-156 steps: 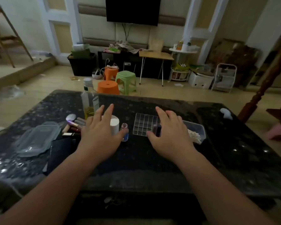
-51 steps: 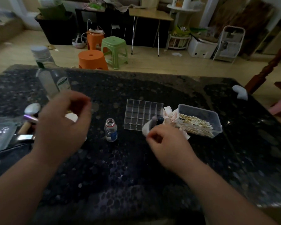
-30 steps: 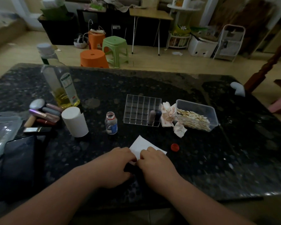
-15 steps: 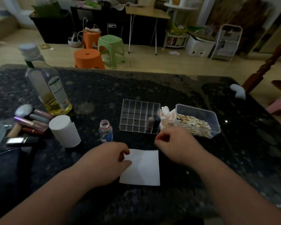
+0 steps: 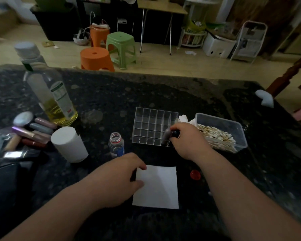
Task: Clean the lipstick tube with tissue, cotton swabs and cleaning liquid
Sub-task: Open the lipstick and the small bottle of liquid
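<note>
As a green stool stands beyond the dark table, left hand pinches tissue, right hand grips lipstick tube.

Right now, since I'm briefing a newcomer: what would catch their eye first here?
The white tissue lies flat on the dark table, front and centre, the left hand pinching its left edge. Just beyond, the right hand grips a dark lipstick tube standing in the clear grid organizer, beside a box of cotton swabs. A tall bottle of yellow liquid stands at the left.

Glossy speckled stone table — clear plastic organizer.
</note>
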The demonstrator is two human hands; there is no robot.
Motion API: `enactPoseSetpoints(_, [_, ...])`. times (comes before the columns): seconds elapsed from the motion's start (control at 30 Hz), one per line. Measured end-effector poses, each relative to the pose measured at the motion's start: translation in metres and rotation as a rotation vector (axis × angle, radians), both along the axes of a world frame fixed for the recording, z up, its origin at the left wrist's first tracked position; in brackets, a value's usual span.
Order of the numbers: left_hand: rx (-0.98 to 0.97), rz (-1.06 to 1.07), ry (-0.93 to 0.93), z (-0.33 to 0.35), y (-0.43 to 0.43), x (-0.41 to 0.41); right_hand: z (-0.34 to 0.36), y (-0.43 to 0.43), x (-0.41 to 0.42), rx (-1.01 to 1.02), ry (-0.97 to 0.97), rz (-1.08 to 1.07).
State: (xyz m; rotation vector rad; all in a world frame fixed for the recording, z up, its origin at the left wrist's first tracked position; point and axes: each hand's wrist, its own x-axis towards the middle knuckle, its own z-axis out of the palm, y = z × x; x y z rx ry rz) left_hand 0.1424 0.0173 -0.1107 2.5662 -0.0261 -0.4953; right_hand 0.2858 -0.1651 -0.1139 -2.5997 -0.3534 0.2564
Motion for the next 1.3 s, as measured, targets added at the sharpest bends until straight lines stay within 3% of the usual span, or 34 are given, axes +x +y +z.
enactPoseSetpoints(0.17, [0.019,-0.191,0.224,-0.006,0.001,-0.009,-0.002,0.001,0.0,0.044,-0.068,-0.044])
enactPoseSetpoints(0.37, [0.035,-0.207,0.199,-0.004,-0.005,-0.009,0.006,-0.005,-0.003,0.103,-0.146,-0.053])
enactPoseSetpoints(0.53, [0.01,0.003,0.048,0.004,-0.009,-0.004,0.032,-0.018,-0.012,0.221,-0.238,-0.126])
enactPoseSetpoints(0.6, [-0.083,0.136,-0.078,0.008,-0.012,0.0,0.041,-0.021,-0.026,0.285,-0.15,-0.169])
enactPoseSetpoints(0.7, [-0.286,0.309,-0.181,0.016,-0.021,0.002,0.047,-0.022,-0.055,0.556,0.292,-0.203])
enactPoseSetpoints(0.77, [-0.382,0.341,-0.204,0.021,-0.028,0.0,0.051,-0.022,-0.071,0.693,0.462,-0.217])
enactPoseSetpoints(0.9, [-0.478,0.334,-0.246,0.029,-0.038,-0.007,0.056,-0.028,-0.085,0.686,0.474,-0.173])
enactPoseSetpoints(1.13, [-0.396,0.262,-0.23,0.038,-0.041,-0.017,0.055,-0.032,-0.09,0.722,0.52,-0.03])
enactPoseSetpoints(1.3, [-0.491,0.239,-0.098,0.047,-0.037,-0.014,0.061,-0.031,-0.085,0.702,0.498,0.019])
